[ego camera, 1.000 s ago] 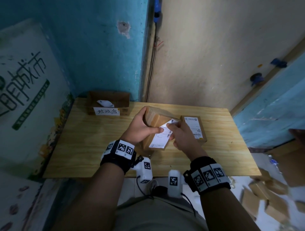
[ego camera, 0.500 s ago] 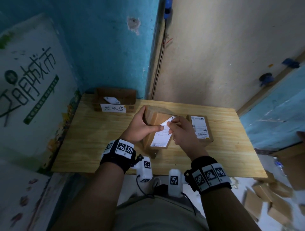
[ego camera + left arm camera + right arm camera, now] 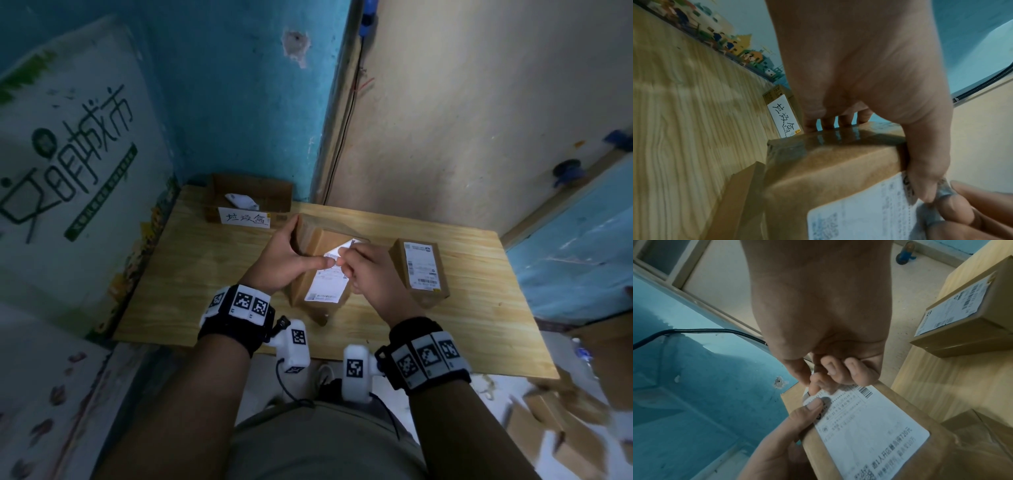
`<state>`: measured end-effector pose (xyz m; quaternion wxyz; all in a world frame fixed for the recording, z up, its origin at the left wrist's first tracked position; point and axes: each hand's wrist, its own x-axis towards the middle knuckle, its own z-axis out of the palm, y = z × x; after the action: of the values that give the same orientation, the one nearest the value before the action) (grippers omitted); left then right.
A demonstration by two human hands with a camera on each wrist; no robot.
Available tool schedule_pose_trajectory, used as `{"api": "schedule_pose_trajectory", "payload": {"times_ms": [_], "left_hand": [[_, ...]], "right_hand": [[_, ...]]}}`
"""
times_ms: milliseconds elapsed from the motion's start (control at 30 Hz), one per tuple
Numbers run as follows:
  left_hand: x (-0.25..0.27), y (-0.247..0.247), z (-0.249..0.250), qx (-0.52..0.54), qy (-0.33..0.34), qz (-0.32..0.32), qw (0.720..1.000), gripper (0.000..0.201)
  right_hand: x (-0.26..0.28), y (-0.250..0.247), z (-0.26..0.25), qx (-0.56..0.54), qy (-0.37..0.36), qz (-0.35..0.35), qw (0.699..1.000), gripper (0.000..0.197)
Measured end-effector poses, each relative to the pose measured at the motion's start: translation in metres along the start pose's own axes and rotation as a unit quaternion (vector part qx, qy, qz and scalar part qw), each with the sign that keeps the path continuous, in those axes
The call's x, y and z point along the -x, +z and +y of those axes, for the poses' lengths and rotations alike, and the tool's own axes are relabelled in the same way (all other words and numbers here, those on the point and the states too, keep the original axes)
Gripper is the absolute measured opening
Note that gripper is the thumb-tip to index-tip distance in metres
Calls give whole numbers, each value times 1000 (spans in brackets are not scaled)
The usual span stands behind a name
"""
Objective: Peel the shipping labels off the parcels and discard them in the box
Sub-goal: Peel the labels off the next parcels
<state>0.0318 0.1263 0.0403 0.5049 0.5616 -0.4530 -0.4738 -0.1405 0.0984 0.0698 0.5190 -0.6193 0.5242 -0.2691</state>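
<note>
shipping label (image 3: 327, 282) corner pinched by right hand (image 3: 371, 274), left hand (image 3: 286, 262) gripping parcel (image 3: 310, 240)

Right hand (image 3: 824, 331) pinches the lifted far corner of the shipping label (image 3: 869, 426) between thumb and forefinger, remaining fingers curled into the palm. The label's near portion lies flat on the brown parcel (image 3: 937, 456). Left hand (image 3: 781, 446) grips the parcel's edge, its thumb pressed on the label just below the lifted corner. A second labelled parcel (image 3: 970, 331) rests on the wooden table (image 3: 931, 386), apart. A black cable (image 3: 701, 331) runs along the blue wall.
</note>
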Motion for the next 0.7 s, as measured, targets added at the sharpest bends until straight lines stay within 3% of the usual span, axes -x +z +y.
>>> {"api": "schedule_pose_trajectory", "payload": {"times_ms": [700], "left_hand": [[-1, 5, 7, -9, 5, 5, 1000, 81]], "right_hand": [[6, -7, 2, -27, 2, 12, 1000, 35]]}}
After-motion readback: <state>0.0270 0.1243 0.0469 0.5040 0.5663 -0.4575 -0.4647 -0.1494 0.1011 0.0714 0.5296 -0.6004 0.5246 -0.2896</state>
